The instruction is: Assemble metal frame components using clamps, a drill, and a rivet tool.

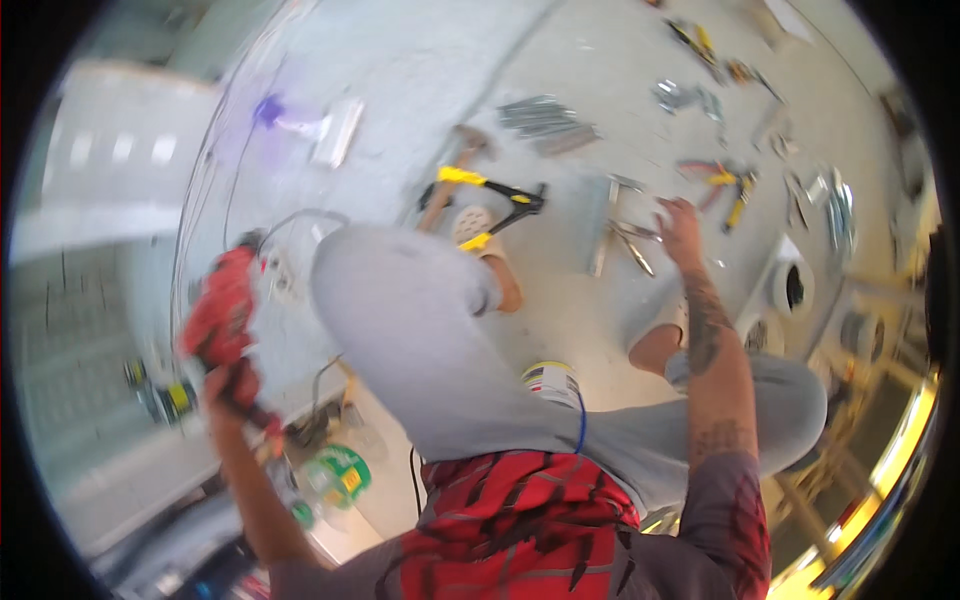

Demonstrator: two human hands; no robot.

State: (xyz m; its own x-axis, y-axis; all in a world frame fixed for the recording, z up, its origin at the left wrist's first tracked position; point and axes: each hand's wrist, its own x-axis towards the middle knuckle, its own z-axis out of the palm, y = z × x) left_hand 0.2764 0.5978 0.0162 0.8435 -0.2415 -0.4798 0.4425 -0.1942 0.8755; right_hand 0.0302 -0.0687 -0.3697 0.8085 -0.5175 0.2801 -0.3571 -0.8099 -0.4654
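Note:
A red corded-looking power drill (222, 310), blurred by motion, is raised at the left with my left hand (228, 392) closed round its handle. Its tip end cannot be made out. My right hand (680, 232) is stretched forward over the floor, fingers apart, with nothing seen in it. Just left of that hand lies a pair of metal pliers (637, 252), beside a U-shaped metal frame (601, 240). Farther left, a yellow and black hacksaw (512, 196) rests by my foot, close to a hammer (466, 152) with a wooden handle.
Thin metal strips (545, 120) lie ahead. More pliers (738, 195) and metal fittings (690, 97) spread to the right, near a white roll (792, 285). A white bucket (552, 380) stands between my legs. A green-labelled tub (340, 475) and a cable (236, 180) are at left.

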